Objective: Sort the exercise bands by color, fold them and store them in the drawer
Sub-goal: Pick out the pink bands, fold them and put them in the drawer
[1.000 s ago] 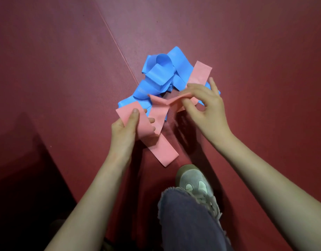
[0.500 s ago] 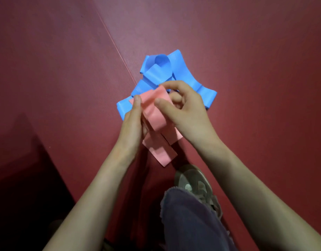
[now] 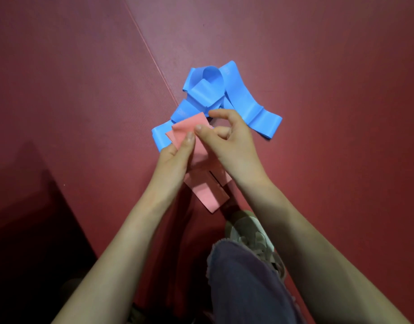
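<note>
Pinching folded pink band [image 3: 186, 132] between both hands [image 3: 201, 148], blue bands [image 3: 224, 97] just beyond.

matt pink band [image 3: 202, 196], smooth blue bands [image 3: 248, 106], ribbed mat [image 3: 84, 90]

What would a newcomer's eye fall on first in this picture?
First, the tangled heap of blue bands lying on the red mat, just above centre. Next, the pink band in the middle, pinched between the left hand and the right hand, its tail reaching toward the shoe.
</note>
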The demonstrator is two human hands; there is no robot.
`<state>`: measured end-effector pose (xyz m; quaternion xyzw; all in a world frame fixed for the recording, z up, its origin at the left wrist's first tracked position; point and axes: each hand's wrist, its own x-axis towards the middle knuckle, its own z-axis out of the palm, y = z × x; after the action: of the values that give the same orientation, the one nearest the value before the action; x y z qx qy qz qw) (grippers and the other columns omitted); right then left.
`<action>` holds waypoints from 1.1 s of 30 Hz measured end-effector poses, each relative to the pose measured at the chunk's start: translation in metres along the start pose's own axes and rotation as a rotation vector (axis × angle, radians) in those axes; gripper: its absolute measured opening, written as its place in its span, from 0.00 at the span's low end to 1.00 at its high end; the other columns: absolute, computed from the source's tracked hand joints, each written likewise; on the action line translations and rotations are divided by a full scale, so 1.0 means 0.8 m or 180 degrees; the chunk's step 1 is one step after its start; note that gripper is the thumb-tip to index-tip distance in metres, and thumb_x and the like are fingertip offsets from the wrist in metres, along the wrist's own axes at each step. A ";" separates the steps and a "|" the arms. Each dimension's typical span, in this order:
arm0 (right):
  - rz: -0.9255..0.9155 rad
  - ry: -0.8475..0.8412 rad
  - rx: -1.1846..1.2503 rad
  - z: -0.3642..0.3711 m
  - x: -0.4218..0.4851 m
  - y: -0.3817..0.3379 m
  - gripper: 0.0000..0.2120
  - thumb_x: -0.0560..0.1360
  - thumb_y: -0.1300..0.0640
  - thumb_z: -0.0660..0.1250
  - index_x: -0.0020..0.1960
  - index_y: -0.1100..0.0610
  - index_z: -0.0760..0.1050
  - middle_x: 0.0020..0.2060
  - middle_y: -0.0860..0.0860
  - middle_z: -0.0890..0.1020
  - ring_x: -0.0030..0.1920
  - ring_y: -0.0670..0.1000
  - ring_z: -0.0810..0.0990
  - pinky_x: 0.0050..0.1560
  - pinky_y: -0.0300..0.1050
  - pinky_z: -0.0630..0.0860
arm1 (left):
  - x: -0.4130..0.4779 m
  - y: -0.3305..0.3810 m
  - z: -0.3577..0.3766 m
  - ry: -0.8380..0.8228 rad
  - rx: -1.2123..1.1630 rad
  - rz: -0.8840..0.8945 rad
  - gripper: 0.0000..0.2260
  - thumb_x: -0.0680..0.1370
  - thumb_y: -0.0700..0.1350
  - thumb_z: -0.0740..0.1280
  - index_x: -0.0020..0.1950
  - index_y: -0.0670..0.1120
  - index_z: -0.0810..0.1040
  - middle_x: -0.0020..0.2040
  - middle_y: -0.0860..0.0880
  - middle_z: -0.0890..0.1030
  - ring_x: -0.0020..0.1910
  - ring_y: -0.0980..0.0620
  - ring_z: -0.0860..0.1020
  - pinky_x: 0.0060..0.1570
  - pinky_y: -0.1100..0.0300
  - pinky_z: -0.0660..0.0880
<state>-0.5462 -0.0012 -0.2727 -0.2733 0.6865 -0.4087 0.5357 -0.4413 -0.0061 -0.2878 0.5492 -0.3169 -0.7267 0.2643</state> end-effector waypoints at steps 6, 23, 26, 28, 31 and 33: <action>-0.0195 -0.0060 0.0110 -0.005 -0.001 -0.002 0.12 0.72 0.67 0.66 0.35 0.54 0.67 0.15 0.42 0.69 0.18 0.39 0.67 0.24 0.27 0.62 | 0.005 0.001 0.003 -0.0092 -0.0019 0.0025 0.12 0.72 0.50 0.63 0.47 0.45 0.81 0.45 0.46 0.84 0.48 0.48 0.81 0.55 0.52 0.76; -0.0196 -0.0383 -0.1090 -0.015 -0.019 0.075 0.13 0.67 0.63 0.57 0.41 0.55 0.80 0.31 0.41 0.78 0.30 0.40 0.74 0.37 0.33 0.70 | 0.013 0.056 -0.017 0.0165 -0.0395 0.0789 0.12 0.81 0.44 0.53 0.49 0.50 0.76 0.42 0.56 0.85 0.48 0.57 0.81 0.53 0.60 0.78; 0.0023 -0.1424 -0.2189 -0.005 -0.020 0.098 0.16 0.69 0.64 0.57 0.49 0.55 0.80 0.44 0.49 0.84 0.44 0.48 0.80 0.48 0.42 0.75 | 0.014 0.054 -0.016 0.0133 -0.0217 0.0789 0.12 0.80 0.45 0.54 0.48 0.52 0.78 0.41 0.56 0.85 0.46 0.57 0.81 0.54 0.60 0.77; -0.0218 -0.1466 -0.2765 0.004 -0.017 0.102 0.17 0.72 0.64 0.57 0.58 0.54 0.75 0.56 0.52 0.79 0.55 0.56 0.77 0.54 0.50 0.74 | 0.012 0.050 -0.015 0.0103 -0.0168 0.0700 0.12 0.81 0.44 0.53 0.48 0.52 0.77 0.40 0.57 0.85 0.44 0.58 0.82 0.52 0.60 0.78; -0.0328 -0.1465 -0.3344 0.019 -0.004 0.095 0.21 0.76 0.60 0.57 0.69 0.52 0.63 0.62 0.55 0.73 0.60 0.60 0.73 0.54 0.52 0.71 | 0.008 0.049 -0.013 0.0022 -0.0199 0.0546 0.14 0.81 0.43 0.53 0.45 0.51 0.78 0.39 0.55 0.85 0.41 0.56 0.82 0.51 0.56 0.79; -0.0440 -0.1601 -0.3808 0.026 0.010 0.089 0.20 0.78 0.59 0.55 0.70 0.53 0.61 0.62 0.58 0.73 0.59 0.61 0.74 0.50 0.51 0.70 | 0.006 0.047 -0.013 -0.0031 -0.0214 0.0475 0.16 0.81 0.43 0.53 0.42 0.50 0.79 0.38 0.54 0.85 0.40 0.55 0.83 0.51 0.54 0.78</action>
<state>-0.5237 0.0237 -0.3392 -0.6551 0.6300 0.0869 0.4079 -0.4307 -0.0360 -0.2647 0.5113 -0.3336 -0.7179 0.3345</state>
